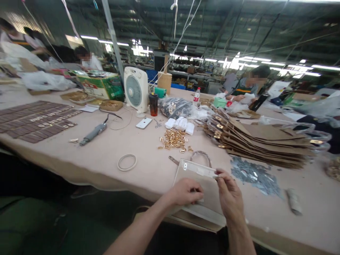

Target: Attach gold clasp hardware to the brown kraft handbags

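Note:
A flat beige bag piece point(210, 198) lies before me at the table's front edge, with a loop handle point(201, 154) past its far side and a small gold-rimmed slot point(185, 165) near its far left corner. My left hand point(187, 192) rests over its lower left part, fingers curled; a small pale edge shows under the fingertips. My right hand point(228, 189) is at the far right corner, thumb and fingers pinched together. What either hand holds is too small to make out. Beyond the bag piece lies a pile of gold metal fittings point(174, 139).
Brown bag pieces point(268, 143) are stacked to the right, behind scattered grey metal plates point(255, 175). A tape roll point(127, 162), an electric screwdriver point(92, 134) and a phone point(143, 123) lie leftward. A fan point(136, 88) stands behind. Co-workers sit across the table.

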`<state>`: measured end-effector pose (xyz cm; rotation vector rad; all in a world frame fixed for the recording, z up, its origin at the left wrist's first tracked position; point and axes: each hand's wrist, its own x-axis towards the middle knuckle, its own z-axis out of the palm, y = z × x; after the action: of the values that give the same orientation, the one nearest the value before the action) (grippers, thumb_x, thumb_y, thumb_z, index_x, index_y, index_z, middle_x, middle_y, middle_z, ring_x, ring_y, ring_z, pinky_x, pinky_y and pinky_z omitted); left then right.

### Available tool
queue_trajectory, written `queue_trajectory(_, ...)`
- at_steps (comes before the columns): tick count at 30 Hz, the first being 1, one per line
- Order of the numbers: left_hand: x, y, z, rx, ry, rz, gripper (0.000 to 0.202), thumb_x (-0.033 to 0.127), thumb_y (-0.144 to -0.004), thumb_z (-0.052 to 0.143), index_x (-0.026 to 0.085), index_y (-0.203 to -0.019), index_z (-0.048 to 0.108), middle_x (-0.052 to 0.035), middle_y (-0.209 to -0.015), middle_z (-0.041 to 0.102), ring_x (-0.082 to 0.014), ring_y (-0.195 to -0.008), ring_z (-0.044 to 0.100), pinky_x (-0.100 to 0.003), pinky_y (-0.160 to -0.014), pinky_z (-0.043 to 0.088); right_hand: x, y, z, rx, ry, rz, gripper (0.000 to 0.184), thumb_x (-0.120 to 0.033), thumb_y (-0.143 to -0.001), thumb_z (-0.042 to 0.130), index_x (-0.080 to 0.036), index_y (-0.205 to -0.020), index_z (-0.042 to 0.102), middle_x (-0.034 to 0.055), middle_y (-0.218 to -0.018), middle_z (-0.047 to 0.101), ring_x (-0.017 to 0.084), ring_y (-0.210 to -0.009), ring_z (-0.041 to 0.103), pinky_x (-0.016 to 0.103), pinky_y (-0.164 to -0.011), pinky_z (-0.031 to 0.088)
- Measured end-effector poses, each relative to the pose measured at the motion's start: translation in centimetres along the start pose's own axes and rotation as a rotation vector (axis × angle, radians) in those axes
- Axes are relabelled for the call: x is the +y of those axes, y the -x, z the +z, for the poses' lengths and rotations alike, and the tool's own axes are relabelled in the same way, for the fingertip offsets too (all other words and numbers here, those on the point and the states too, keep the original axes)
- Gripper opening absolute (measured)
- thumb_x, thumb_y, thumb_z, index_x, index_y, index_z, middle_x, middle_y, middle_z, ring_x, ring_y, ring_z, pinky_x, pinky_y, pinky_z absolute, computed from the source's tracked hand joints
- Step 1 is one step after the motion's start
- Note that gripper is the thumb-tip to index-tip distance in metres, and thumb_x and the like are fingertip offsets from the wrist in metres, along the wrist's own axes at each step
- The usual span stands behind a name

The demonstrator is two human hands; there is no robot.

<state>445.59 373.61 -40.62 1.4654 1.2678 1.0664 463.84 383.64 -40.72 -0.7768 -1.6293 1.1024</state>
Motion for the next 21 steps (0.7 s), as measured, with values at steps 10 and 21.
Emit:
queue_trajectory(10,-0.6,0.1,-0.4,-0.09,-0.115,0.165,0.015,0.021,-0.082,0.065,0.015,-0.086,0.079,-0.0023,-0.073,0.072,-0.0119,-0.062,0.058,-0.022,-0.061,0.042,1.2,-6.0,8.2,-0.311,0.256,-0.043,0.024,-0.044,-0.091,0.068,-0.023,-0.084,0.078,0.0151,-0.139,0.064,0.032,-0.132,0.056,0.065,-0.119,0.035)
queue_trajectory(21,-1.1,0.2,-0.6,-0.082,-0.036,0.197,0.011,0.017,-0.078,0.067,0.014,-0.081,0.077,-0.0006,-0.071,0.071,-0.0113,-0.061,0.058,-0.021,-0.06,0.041,3.1,-5.8,9.9,-0.283,0.424,-0.075,0.015,-0.031,-0.088,0.069,-0.022,-0.084,0.08,0.0156,-0.137,0.065,0.031,-0.129,0.057,0.059,-0.117,0.038)
